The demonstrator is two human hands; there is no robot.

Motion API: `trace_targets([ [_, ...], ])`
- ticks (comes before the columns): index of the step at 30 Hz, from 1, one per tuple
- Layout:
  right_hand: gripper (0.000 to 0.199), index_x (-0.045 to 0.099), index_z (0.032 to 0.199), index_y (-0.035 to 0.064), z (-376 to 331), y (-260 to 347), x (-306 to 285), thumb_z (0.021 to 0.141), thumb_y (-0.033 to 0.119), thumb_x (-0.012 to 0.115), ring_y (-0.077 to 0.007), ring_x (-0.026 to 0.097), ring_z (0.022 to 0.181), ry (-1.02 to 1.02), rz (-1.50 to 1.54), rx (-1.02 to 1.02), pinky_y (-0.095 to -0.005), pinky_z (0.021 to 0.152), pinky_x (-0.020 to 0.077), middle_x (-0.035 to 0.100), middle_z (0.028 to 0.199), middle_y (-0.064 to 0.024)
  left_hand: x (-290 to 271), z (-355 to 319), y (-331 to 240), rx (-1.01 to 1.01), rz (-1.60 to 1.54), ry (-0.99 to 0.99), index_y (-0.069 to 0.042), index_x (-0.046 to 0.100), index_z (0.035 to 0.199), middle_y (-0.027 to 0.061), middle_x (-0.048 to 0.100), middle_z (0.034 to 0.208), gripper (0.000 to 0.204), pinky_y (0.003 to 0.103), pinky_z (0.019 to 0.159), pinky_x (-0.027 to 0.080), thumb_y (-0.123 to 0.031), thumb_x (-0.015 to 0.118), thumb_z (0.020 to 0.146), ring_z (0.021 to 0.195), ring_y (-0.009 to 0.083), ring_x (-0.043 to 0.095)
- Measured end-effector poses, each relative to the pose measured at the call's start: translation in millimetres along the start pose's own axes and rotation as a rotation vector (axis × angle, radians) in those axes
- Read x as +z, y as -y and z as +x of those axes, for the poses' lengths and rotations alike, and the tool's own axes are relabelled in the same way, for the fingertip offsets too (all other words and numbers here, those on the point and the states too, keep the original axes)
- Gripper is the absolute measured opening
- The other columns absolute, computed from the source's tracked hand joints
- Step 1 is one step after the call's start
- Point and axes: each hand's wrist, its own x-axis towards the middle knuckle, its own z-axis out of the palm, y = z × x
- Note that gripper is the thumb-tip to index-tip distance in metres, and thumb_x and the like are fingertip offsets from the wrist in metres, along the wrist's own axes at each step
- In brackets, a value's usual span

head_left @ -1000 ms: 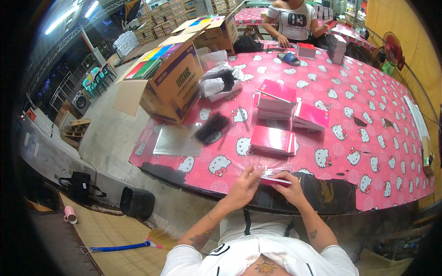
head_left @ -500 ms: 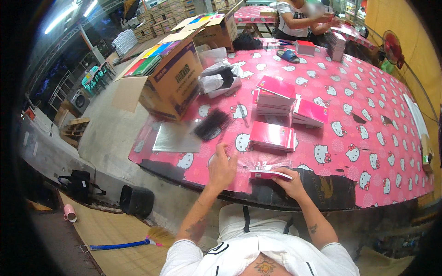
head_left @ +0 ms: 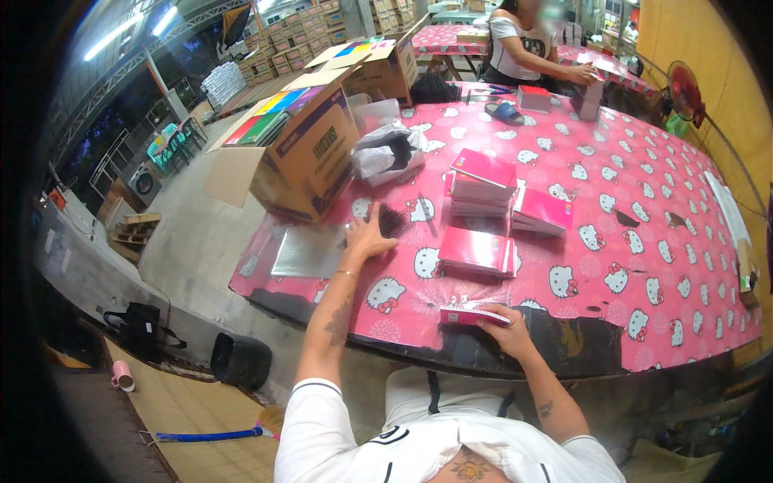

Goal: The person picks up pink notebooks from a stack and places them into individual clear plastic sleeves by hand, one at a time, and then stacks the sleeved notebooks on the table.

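My left hand [head_left: 368, 237] reaches over a small pile of black spiral binding coils [head_left: 393, 219] on the table, thumb and fingers apart, touching the pile and covering part of it. Near the table's front edge, my right hand [head_left: 505, 328] grips a thin pink-covered notebook [head_left: 467, 315] by its right end, its edge turned up. Just beyond lies a short stack of pink notebooks [head_left: 473, 249]. A taller pink stack [head_left: 481, 169] and another stack [head_left: 546, 209] stand behind it. One loose coil [head_left: 429, 216] lies right of the pile.
A clear plastic sheet [head_left: 304, 253] lies left of the coils. Behind are a cardboard box [head_left: 310, 157] of coloured notebooks and a white plastic bag [head_left: 386, 157]. A blue slipper [head_left: 505, 113] rests farther back. Across the table a co-worker [head_left: 523, 48] touches a tall stack [head_left: 590, 98].
My left hand has moved forward from near the table's front edge to the black coils. My right hand keeps the notebook in almost the same place. The co-worker's hand has come to the tall stack.
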Motion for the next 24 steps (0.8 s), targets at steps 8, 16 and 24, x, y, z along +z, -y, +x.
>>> trace_targets([
  [8, 0.023, 0.07, 0.111, 0.0024, -1.3, 3.5, 1.6, 0.088, 0.005, 0.072, -0.0078, 0.06, 0.09, -0.007, -0.049, -0.037, -0.0249, 0.082, 0.0485, 0.071, 0.096, -0.0017, 8.0, 17.8, -7.8, 0.117, 0.087, -0.16, -0.001, 0.049, 0.122, 0.0248, 0.07, 0.098, 0.061, 0.053, 0.085, 0.049, -0.026, 0.069, 0.071, 0.094, 0.0421, 0.068],
  [16, 0.023, 0.07, 0.11, 0.0016, -2.0, 1.2, 2.7, 0.088, 0.004, 0.072, -0.0081, 0.06, 0.089, -0.003, -0.031, -0.041, -0.0249, 0.082, 0.0484, 0.07, 0.095, -0.0012, 0.7, 7.5, -11.1, 0.113, 0.015, -0.108, -0.002, 0.051, 0.117, 0.0259, 0.069, 0.098, 0.051, 0.051, 0.084, 0.054, -0.015, 0.068, 0.071, 0.097, 0.0421, 0.068],
  [24, 0.022, 0.07, 0.109, 0.0019, -4.2, -2.3, 0.5, 0.088, 0.004, 0.072, -0.0091, 0.061, 0.091, 0.007, -0.055, -0.036, -0.0251, 0.084, 0.0484, 0.072, 0.097, -0.0037, -3.5, 1.2, -11.8, -0.347, -1.349, -0.407, 0.002, 0.061, 0.104, 0.0126, 0.066, 0.093, 0.041, 0.036, 0.074, 0.054, -0.015, 0.075, 0.07, 0.082, 0.0214, 0.065],
])
